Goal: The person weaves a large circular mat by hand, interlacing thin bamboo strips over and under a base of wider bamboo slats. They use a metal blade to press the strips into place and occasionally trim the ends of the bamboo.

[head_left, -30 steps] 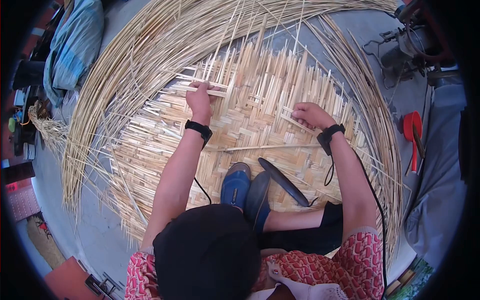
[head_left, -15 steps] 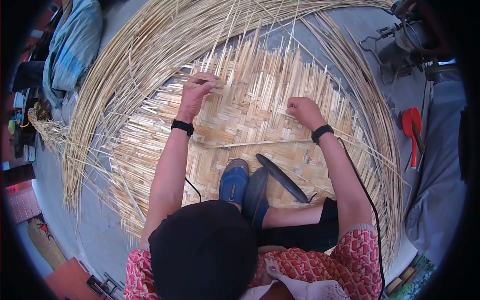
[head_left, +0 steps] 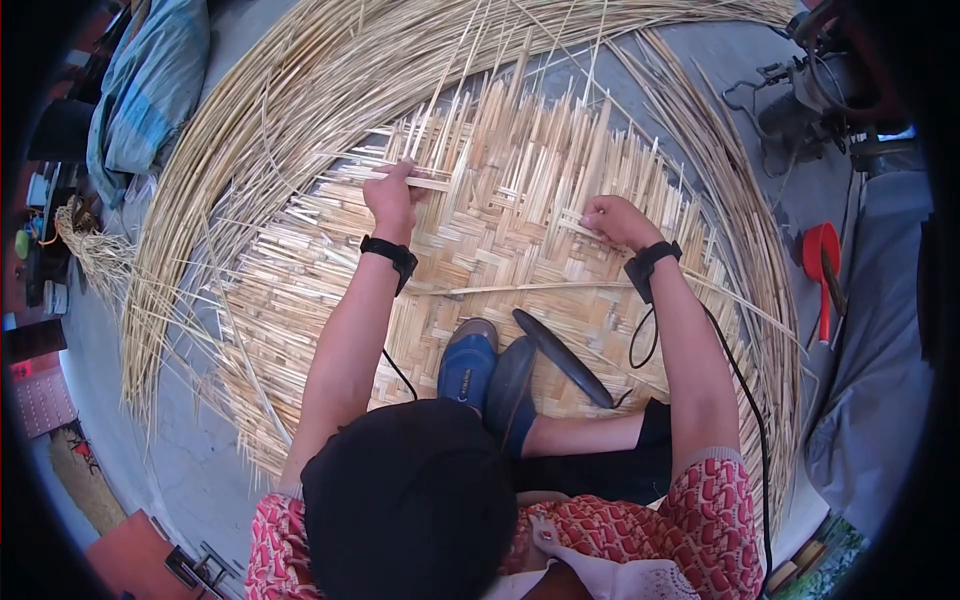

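A large mat of woven pale strips [head_left: 500,240] lies on the floor beneath my feet, its loose strip ends sticking up along the far edge. My left hand [head_left: 393,190] is closed on a pale strip at the mat's upper left, the strip pointing right from the fingers. On the right, my right hand [head_left: 612,222] pinches the end of a short strip at the weave. One long thin strip [head_left: 540,287] lies across the mat below both hands. Near my blue shoes [head_left: 468,370] rests a dark, elongated tool [head_left: 563,357].
Long bundled stalks [head_left: 270,130] curve around the mat's left and far sides, with more stalks [head_left: 720,150] on the right. A red dipper [head_left: 822,255] and grey cloth [head_left: 880,330] lie far right. Blue cloth [head_left: 150,95] is at upper left; metal equipment [head_left: 815,100] stands upper right.
My left hand has shifted slightly right and down, and its strip now lies across the weave. My right hand has moved slightly right, staying at the same place in the weave.
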`<state>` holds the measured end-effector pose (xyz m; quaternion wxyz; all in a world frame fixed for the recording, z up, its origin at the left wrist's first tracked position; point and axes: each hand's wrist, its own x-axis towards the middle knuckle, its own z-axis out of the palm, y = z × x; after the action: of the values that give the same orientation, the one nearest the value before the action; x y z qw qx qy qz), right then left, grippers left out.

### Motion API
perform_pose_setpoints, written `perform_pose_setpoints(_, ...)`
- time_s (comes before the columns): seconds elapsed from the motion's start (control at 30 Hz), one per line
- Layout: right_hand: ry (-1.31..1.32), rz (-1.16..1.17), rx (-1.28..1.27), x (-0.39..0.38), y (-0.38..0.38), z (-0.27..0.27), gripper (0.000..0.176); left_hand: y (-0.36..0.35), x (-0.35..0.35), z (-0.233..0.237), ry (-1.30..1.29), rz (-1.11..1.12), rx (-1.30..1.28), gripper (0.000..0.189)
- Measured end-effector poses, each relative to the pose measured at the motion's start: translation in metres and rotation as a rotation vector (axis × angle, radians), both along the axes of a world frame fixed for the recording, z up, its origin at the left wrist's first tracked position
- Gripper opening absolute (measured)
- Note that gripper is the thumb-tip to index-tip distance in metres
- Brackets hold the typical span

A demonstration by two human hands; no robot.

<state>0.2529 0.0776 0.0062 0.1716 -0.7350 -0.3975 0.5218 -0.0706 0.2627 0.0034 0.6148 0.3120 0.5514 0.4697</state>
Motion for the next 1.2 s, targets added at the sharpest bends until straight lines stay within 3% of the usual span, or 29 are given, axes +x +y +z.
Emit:
perform_pose_setpoints(0.03,0.001,0.002,0.002,0.000,0.000,0.001,0.015,-0.004,0.001,0.003,-0.043,0.048,-0.026,0.011)
perform_pose_setpoints(0.1,-0.263,0.117,0.013,-0.005,0.000,0.018,0.017,-0.006,-0.003,0.006,-0.048,0.020,-0.048,0.010)
perform_pose_setpoints(0.2,-0.417,0.185,0.030,-0.011,-0.002,0.037,0.020,-0.007,-0.007,0.016,-0.085,-0.109,-0.071,0.015)
perform_pose_setpoints(0.5,-0.299,0.194,0.172,-0.010,-0.014,0.031,0.019,-0.015,-0.004,0.018,-0.029,-0.075,0.038,0.023)
perform_pose_setpoints(0.6,-0.344,0.196,0.279,-0.010,-0.020,0.028,0.018,-0.024,0.000,0.022,0.061,-0.210,0.119,0.020)
perform_pose_setpoints(0.7,-0.336,0.165,0.154,0.002,-0.022,0.030,0.015,-0.026,-0.004,0.023,0.182,-0.244,0.144,0.022)
perform_pose_setpoints(0.8,-0.216,0.139,0.049,0.009,-0.019,0.032,0.013,-0.022,-0.008,0.019,0.199,-0.371,0.006,0.025)
perform_pose_setpoints(0.87,-0.184,0.127,0.020,0.004,-0.019,0.032,0.012,-0.022,-0.002,0.012,-0.087,-0.291,0.018,0.021)
perform_pose_setpoints(0.93,0.075,-0.061,0.033,-0.014,-0.014,0.036,0.012,-0.023,0.001,0.005,-0.105,-0.295,0.047,0.020)
perform_pose_setpoints(1.1,-0.028,-0.039,0.124,-0.040,-0.027,0.016,0.016,-0.029,-0.016,0.013,-0.025,-0.236,0.098,0.021)
perform_pose_setpoints(1.17,-0.197,0.019,0.233,-0.045,-0.024,0.018,0.017,-0.018,-0.017,0.017,-0.084,-0.180,0.055,0.022)
perform_pose_setpoints(1.2,-0.116,-0.003,0.133,-0.044,-0.020,0.023,0.020,-0.011,-0.022,0.019,-0.085,-0.186,0.092,0.026)
